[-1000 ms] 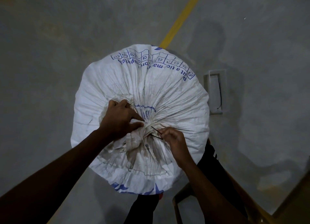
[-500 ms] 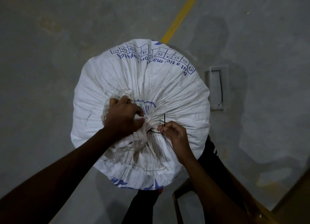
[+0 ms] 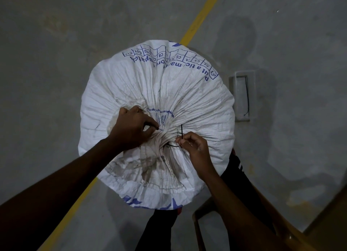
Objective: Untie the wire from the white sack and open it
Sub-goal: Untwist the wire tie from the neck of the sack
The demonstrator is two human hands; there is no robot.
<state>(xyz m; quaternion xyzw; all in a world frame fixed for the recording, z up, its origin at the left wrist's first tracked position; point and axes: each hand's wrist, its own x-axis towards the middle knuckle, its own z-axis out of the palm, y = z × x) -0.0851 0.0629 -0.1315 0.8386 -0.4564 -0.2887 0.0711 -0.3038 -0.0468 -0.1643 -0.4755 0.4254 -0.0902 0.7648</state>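
Observation:
A full white sack (image 3: pixel 187 92) with blue print stands upright below me, its top gathered into a bunched neck near the middle. A thin black wire (image 3: pixel 178 139) loops around that neck, one end sticking up. My right hand (image 3: pixel 195 147) pinches the wire at the right side of the neck. My left hand (image 3: pixel 131 130) grips the gathered neck fabric from the left, fingertips pressed at the knot. The loose mouth of the sack fans out toward me below both hands.
The sack stands on a grey concrete floor crossed by a yellow painted line (image 3: pixel 202 13). A small grey tray (image 3: pixel 242 96) holding a piece of black wire lies on the floor to the right. A brown chair (image 3: pixel 281 228) is at lower right, my dark-trousered legs beside it.
My right hand has turned the wire: its free end pointed left a second ago and now stands upright, with a loop showing below. My left hand keeps its grip on the neck.

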